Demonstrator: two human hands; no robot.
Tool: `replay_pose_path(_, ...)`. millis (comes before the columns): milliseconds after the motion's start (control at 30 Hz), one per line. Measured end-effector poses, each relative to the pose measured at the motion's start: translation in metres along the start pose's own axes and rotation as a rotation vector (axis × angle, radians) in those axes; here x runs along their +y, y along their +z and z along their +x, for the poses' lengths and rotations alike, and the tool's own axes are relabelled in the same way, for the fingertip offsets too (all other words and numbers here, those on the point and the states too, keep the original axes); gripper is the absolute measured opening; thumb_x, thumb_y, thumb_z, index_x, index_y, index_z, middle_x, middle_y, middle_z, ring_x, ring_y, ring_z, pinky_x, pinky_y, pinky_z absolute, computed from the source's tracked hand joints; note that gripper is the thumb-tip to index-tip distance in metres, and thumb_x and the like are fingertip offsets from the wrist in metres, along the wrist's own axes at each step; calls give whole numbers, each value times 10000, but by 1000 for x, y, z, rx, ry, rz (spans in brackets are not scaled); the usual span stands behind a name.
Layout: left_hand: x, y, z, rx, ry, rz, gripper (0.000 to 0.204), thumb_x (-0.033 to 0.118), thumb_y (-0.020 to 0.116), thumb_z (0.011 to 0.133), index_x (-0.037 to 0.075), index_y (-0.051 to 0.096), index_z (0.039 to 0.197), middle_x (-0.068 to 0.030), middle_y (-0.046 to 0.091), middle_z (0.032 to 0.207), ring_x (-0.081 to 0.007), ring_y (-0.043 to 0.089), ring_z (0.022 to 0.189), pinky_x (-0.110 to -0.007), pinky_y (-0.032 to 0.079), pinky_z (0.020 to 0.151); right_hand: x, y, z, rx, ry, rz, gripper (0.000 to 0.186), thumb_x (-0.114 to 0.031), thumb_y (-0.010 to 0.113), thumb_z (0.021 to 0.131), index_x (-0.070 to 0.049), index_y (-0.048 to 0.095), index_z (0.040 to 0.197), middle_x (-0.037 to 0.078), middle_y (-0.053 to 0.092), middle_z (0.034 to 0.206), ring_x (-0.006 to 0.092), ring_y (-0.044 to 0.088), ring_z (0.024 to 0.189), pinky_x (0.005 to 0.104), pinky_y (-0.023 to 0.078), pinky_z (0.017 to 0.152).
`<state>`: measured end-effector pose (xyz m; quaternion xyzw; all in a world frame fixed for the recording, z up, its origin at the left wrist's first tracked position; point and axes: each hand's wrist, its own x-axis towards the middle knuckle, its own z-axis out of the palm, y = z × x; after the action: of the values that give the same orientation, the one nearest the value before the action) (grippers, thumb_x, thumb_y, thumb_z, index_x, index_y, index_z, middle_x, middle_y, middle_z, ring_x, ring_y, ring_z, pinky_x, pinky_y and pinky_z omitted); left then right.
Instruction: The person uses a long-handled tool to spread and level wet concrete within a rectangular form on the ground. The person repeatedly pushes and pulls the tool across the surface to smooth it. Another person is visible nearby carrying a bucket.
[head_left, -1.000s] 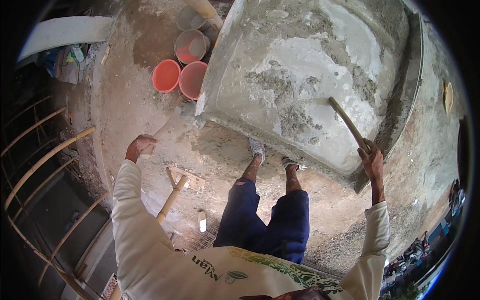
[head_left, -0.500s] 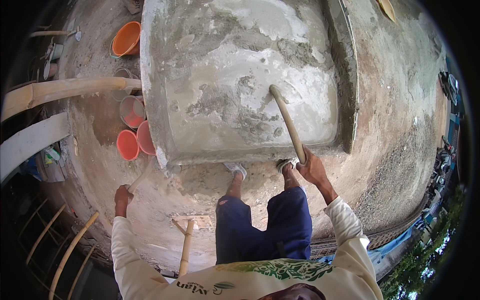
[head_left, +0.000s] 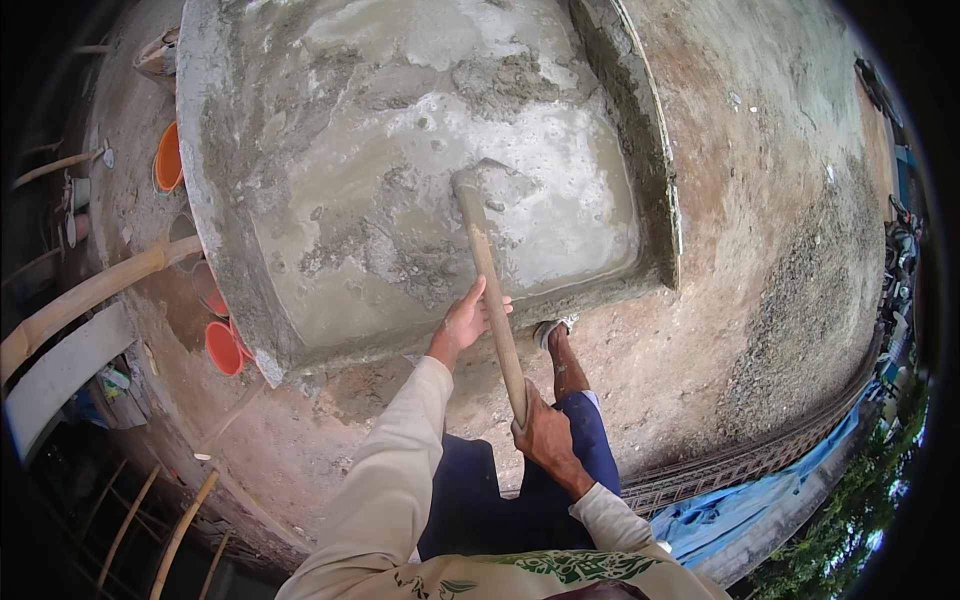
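A hoe with a long wooden handle [head_left: 492, 280] reaches from my body out over a trough of wet grey cement [head_left: 340, 200]. Its head is mostly sunk in the mix, so the blade hardly shows. My right hand [head_left: 548, 435] is closed round the handle near its lower end. Farther up, my left hand [head_left: 470, 318] rests loosely round the shaft from the left, thumb up and fingertips showing past the right side. A second wooden handle [head_left: 232, 418] leans by the trough's near left corner, with no hand on it.
Orange buckets [head_left: 170, 160] and red buckets [head_left: 224, 348] stand left of the trough. A bamboo pole [head_left: 90, 290] juts in from the left. The trough's raised right wall [head_left: 655, 150] borders bare ground. Gravel [head_left: 800, 330] and a blue tarp [head_left: 730, 515] lie on the right.
My left hand has let go of the other wooden handle and come across to the hoe. My right hand and the hoe have shifted left; the view has turned.
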<state>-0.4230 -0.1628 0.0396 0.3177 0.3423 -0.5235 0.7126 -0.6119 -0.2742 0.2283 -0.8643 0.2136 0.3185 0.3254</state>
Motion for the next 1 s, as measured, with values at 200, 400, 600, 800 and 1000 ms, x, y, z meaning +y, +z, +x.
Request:
replay_pose_path(200, -94, 60, 74, 513, -64, 299, 144, 83, 753, 883, 63, 611, 886, -20, 527, 610, -190, 537, 503, -396, 478, 481, 112, 64, -65, 54, 245, 291, 463, -136, 744, 851, -68, 578, 1278, 241, 705, 998, 453, 706, 936, 553, 558, 827)
replay_pose_path(400, 68, 151, 110, 427, 332, 401, 129, 67, 722, 907, 34, 600, 931, -40, 561, 713, -182, 576, 568, -358, 509, 501, 124, 4, 93, 148, -30, 431, 440, -139, 736, 844, -102, 593, 1259, 243, 693, 998, 469, 675, 955, 542, 538, 805)
replay_pose_path(600, 194, 212, 195, 517, 541, 753, 173, 133, 671, 929, -17, 586, 924, -57, 585, 716, -184, 593, 532, -354, 528, 495, 57, -122, 225, 185, -19, 629, 324, -168, 690, 885, -42, 578, 1162, 279, 682, 885, 513, 672, 884, 536, 524, 760)
replay_pose_path(800, 33, 172, 172, 431, 285, 785, 278, 123, 631, 937, -11, 476, 1126, -77, 578, 786, -212, 611, 559, -383, 549, 506, 127, -46, 110, 189, 107, 695, 348, -178, 716, 852, -22, 594, 1138, 291, 693, 874, 500, 693, 885, 545, 533, 757)
replay_pose_path(1000, -18, 180, 129, 456, 204, 728, 210, 107, 638, 935, -11, 507, 1049, -76, 581, 783, -215, 617, 554, -409, 562, 512, 173, -9, 64, 204, 85, 583, 361, -174, 731, 834, -56, 607, 1152, 278, 693, 866, 487, 697, 872, 554, 550, 774)
